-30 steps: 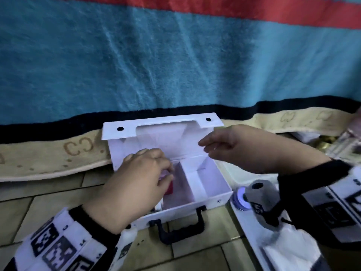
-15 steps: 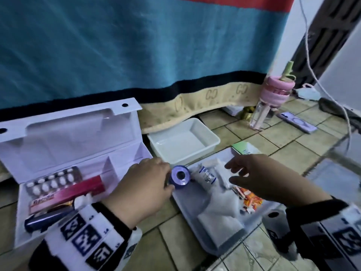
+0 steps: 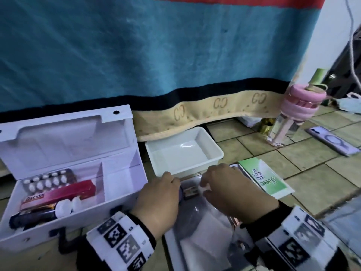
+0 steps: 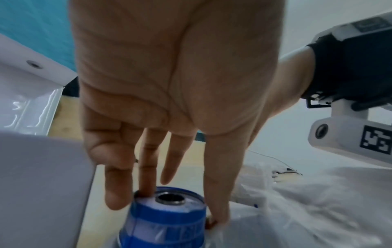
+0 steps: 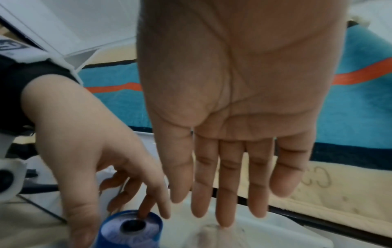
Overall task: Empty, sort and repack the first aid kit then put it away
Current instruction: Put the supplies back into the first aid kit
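The white first aid kit (image 3: 121,194) stands open on the floor at the left. Its left compartment holds a blister pack (image 3: 48,179), a red Bacidin box (image 3: 60,193) and a dark tube (image 3: 33,215). The right compartment looks empty. My left hand (image 3: 166,190) grips a blue tape roll (image 4: 165,216) between thumb and fingers at the far left corner of a flat tray (image 3: 172,241). My right hand (image 3: 218,182) hovers beside it with straight fingers (image 5: 224,193), one tip touching a small item in the tray. A small dark packet (image 3: 190,193) lies between the hands.
An empty white tub (image 3: 216,151) sits behind the tray, against a hanging blue blanket (image 3: 156,55). White gauze packs (image 3: 205,237) lie in the tray. A green leaflet (image 3: 263,177) lies to the right, with a pink bottle (image 3: 289,114) and a phone (image 3: 332,141) beyond it.
My left hand left the kit's left compartment and took hold of the blue tape roll on the tray. My right hand moved left toward it. The head view swung right.
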Motion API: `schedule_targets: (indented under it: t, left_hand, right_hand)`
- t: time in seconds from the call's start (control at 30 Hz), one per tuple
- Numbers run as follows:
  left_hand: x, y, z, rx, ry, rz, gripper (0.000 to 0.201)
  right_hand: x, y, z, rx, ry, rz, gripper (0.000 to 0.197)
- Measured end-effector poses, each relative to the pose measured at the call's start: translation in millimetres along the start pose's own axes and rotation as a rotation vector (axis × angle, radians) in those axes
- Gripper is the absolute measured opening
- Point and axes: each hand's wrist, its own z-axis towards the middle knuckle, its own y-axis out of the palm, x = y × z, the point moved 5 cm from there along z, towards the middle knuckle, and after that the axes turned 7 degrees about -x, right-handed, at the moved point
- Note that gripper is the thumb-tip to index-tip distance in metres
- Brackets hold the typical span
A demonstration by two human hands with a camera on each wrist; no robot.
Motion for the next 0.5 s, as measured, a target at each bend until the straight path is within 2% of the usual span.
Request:
schedule_targets:
  t: [0.07, 0.23, 0.4, 0.5]
  left_hand:
    - [4, 4, 1, -0.007, -0.051, 0.001, 0.036]
    - [8, 3, 1, 0.027, -0.128, -0.083, 0.024]
    - [6, -1, -5, 0.055, -0.106, -0.048, 0.035]
    - [1, -8, -12, 0.113, -0.097, -0.09, 0.031]
  right_hand:
    - [-3, -5, 2, 0.013, -0.025, -0.026, 0.028]
    - [-30, -4, 14, 0.003, -0.255, -0.162, 0.03]
    - [-31, 10, 40, -0.128, -0.176, -0.322, 0.027]
    - [-37, 15, 45, -0.093, -0.194, -0.338, 0.024]
